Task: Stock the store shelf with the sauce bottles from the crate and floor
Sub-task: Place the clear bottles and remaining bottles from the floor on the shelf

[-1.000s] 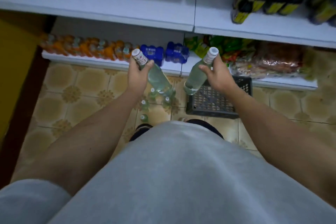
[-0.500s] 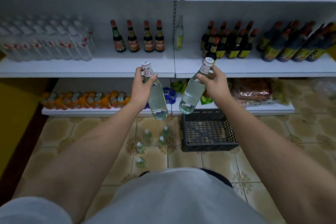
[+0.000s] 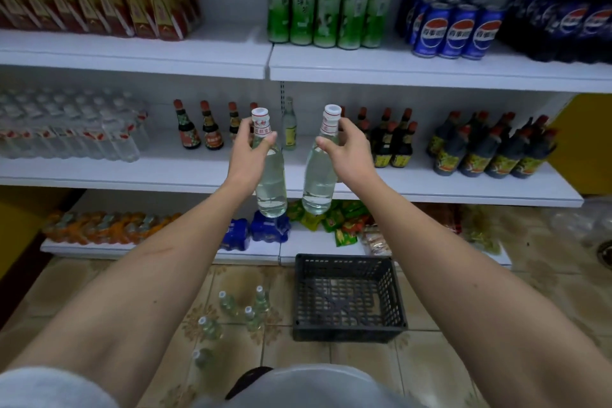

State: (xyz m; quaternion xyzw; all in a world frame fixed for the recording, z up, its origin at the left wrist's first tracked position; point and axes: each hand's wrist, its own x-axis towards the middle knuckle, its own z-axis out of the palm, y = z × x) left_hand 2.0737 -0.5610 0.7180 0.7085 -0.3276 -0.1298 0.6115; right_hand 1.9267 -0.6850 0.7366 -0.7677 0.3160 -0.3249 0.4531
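Note:
My left hand [image 3: 248, 152] grips the neck of a clear white-capped sauce bottle [image 3: 271, 182], held upright in front of the middle shelf [image 3: 198, 172]. Beside it, my right hand [image 3: 347, 149] holds a second clear bottle [image 3: 318, 182] the same way. Both bottles hang in the air just before the shelf's front edge, near a lone clear bottle [image 3: 289, 129] standing at the shelf divider. Several more clear bottles [image 3: 243, 308] stand on the tiled floor left of the dark plastic crate [image 3: 347, 298], which looks empty.
Dark sauce bottles [image 3: 202, 129] stand on the middle shelf left of my hands, more dark bottles [image 3: 490, 149] on the right, and wrapped water bottles [image 3: 66, 129] at far left. Green bottles [image 3: 328, 0] and blue cans [image 3: 457, 30] fill the upper shelf. Snack packs [image 3: 334, 222] lie on the bottom shelf.
Both hands have lifted the two bottles from near the floor up to the level of the middle shelf, and turned them upright. My view has tilted upward to the shelves.

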